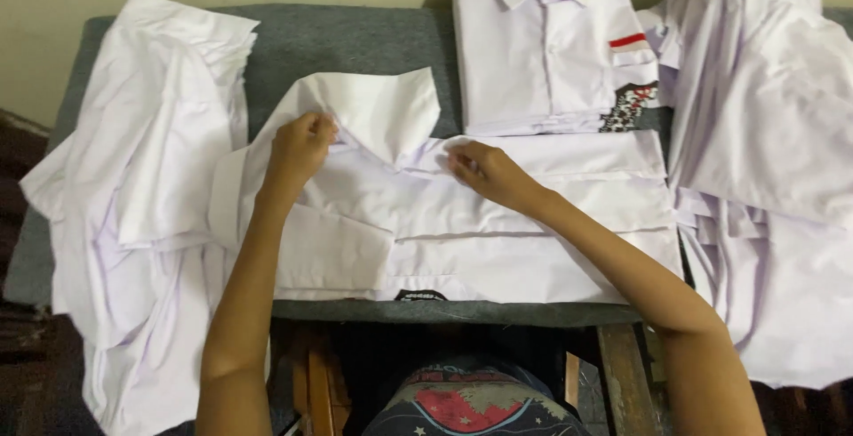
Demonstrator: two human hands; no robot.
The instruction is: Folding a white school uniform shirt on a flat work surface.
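A white shirt (498,240) lies spread across the grey padded table (346,40), its collar (382,107) turned up toward the far side. My left hand (298,147) pinches the fabric at the collar's left end. My right hand (484,169) presses and grips the cloth near the collar's right end, fingers curled on it. The shirt's lower edge hangs at the table's near edge, where a small dark label shows.
A folded white shirt stack (551,45) with a red-and-white chest badge sits at the far side. Loose white shirts pile at the left (151,178) and right (773,160), drooping over the edges. A wooden table frame (617,356) and my patterned clothing show below.
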